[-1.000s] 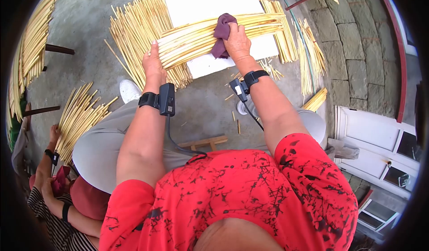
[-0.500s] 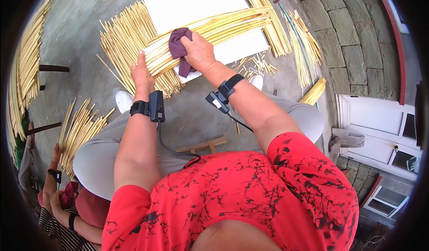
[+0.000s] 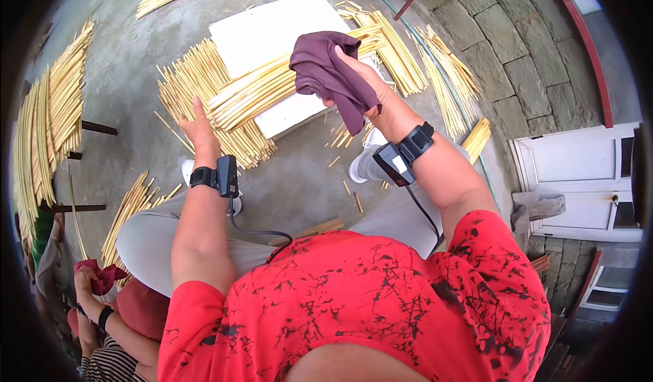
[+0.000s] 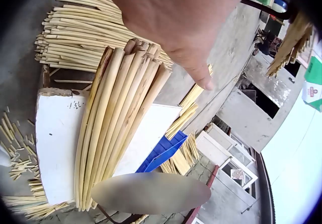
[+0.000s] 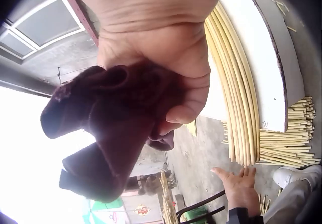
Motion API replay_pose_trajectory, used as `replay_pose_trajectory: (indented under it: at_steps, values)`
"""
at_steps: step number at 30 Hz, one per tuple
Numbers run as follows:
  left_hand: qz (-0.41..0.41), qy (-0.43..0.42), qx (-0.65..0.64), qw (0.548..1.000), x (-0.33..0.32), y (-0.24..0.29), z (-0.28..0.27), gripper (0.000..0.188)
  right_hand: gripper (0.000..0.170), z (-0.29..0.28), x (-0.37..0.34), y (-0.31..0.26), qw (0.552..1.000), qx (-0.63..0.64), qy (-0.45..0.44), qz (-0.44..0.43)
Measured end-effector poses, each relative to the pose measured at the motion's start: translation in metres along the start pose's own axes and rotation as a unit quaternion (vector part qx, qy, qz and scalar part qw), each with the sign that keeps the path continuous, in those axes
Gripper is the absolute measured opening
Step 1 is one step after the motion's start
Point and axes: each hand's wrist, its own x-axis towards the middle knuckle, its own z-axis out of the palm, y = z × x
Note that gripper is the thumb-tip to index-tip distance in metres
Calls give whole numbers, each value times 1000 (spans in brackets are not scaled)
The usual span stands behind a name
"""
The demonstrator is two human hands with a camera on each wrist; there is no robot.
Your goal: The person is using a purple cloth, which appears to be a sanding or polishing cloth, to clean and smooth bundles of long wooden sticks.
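A bundle of long pale stalks [image 3: 255,90] lies slantwise over a white board [image 3: 272,32]. At its near-left end is my left hand [image 3: 201,134], thumb raised away from the stalks; the right wrist view shows this hand [image 5: 240,189] with fingers extended at the stalk ends. In the left wrist view the stalk ends [image 4: 118,88] stand just under the hand [image 4: 176,18], whose fingers are mostly hidden. My right hand [image 3: 381,100] grips a crumpled purple cloth [image 3: 326,73] above the bundle's right part. Folds of the cloth [image 5: 121,128] hang from its curled fingers.
More stalks [image 3: 194,76] lie under the bundle's left end, with further piles [image 3: 449,73] at the right. At lower left, another person [image 3: 129,334] holds a red cloth [image 3: 102,276]. A blue crate [image 4: 163,151] stands beyond the board.
My right hand slid left along the stalks with the cloth, then rose off them and moved back right. My left thumb has come away from the stalks. The other person's red cloth has moved up.
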Motion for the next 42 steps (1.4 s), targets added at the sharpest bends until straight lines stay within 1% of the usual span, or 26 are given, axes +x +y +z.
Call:
replay_pose_trajectory:
  at_steps: [1,3,4,6,7,8,10,11,13,16,17,18,19,20,21,23,24,26,28,29,31,34,37,40,41,42]
  values:
    - [10,-4,1,1000,0,6,2,91,52,4,-12,-7,1000,13,-2,-6]
    - [80,-40,14,996,1,27,7,74,51,-1,-21,-13,998,57,-36,-15]
    - [95,-41,17,995,-8,48,12,74,51,-1,-21,-12,997,63,-44,-26]
    - [91,-255,20,962,-48,97,29,64,51,3,-21,-8,991,69,-40,-105]
    - [108,-309,27,945,-63,113,37,63,52,1,-21,-8,992,37,-45,-112]
    - [123,-363,35,923,-77,127,44,63,52,-1,-20,-6,991,46,-54,-116]
    - [210,-427,102,874,-108,155,54,67,53,-5,-20,1,994,7,-12,-107]
    - [213,-431,114,869,-123,167,59,67,55,-2,-24,1,996,-7,8,-93]
    - [293,-456,191,819,-151,182,71,67,57,-10,-24,4,996,-15,18,-91]
    - [310,-452,231,804,-155,159,91,64,58,-15,-29,0,995,-31,37,-90]
    - [215,-451,171,849,-158,152,96,47,55,-17,-35,-6,992,-81,41,-88]
    - [218,-453,175,846,-150,141,101,47,52,-20,-39,-11,987,-132,46,-85]
    - [167,-440,159,868,-138,133,104,37,39,-28,-39,-12,984,-138,57,-102]
    - [115,-426,144,886,-129,122,108,27,39,-36,-41,-12,984,-132,59,-105]
    - [65,-434,69,896,-140,130,111,13,35,-41,-44,-13,987,-77,62,-127]
    - [44,-430,58,900,-148,140,114,10,27,-49,-50,-12,985,-6,77,-154]
    - [28,-425,40,904,-151,145,117,9,27,-53,-54,-14,985,-4,77,-157]
    - [66,-402,33,913,-148,150,121,11,28,-61,-61,-16,985,-1,113,-133]
    - [37,-413,0,910,-149,163,124,13,29,-65,-71,-17,983,1,116,-145]
    - [39,-412,1,910,-150,167,128,13,31,-68,-74,-17,987,34,102,-118]
    - [-61,-420,-125,897,-152,176,134,15,32,-73,-75,-17,990,64,84,-91]
    - [-112,-404,-193,887,-158,189,139,23,30,-76,-79,-12,990,-20,107,-90]
    - [-95,-406,-184,890,-173,205,149,26,28,-73,-82,-4,992,-70,101,-43]
    - [-61,-498,-143,853,-178,217,157,21,29,-73,-78,6,992,-88,70,-47]
    - [-59,-490,-148,857,-178,219,159,21,29,-70,-77,6,993,-93,63,-43]
    - [-39,-489,-124,862,-184,224,163,18,29,-64,-81,5,990,-57,109,-69]
